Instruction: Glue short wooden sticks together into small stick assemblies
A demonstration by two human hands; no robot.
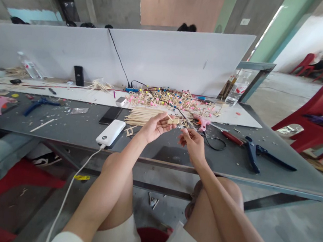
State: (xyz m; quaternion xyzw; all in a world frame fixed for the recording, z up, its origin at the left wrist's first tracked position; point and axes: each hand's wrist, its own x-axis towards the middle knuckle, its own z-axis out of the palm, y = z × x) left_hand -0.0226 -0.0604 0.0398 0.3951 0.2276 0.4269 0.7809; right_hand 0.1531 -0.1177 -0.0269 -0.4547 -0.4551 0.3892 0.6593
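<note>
My left hand [157, 128] is raised over the front of the grey table, closed on a small piece made of short wooden sticks [173, 121] at its fingertips. Close by on the right, my right hand [193, 144] has thumb and fingers pinched together; whatever they hold is too small to make out. Behind my left hand lies a row of long wooden sticks [138, 116]. A small stick frame [130, 131] rests to its left. Just beyond my right hand is a pink glue gun [203, 123].
A heap of sticks with coloured tips [167, 98] lies along the white panel [170, 60]. To the right are a red-handled tool [233, 138] and a blue cutter [253, 154]. A white power bank [111, 132] with a cable and a dark phone [110, 115] are at left.
</note>
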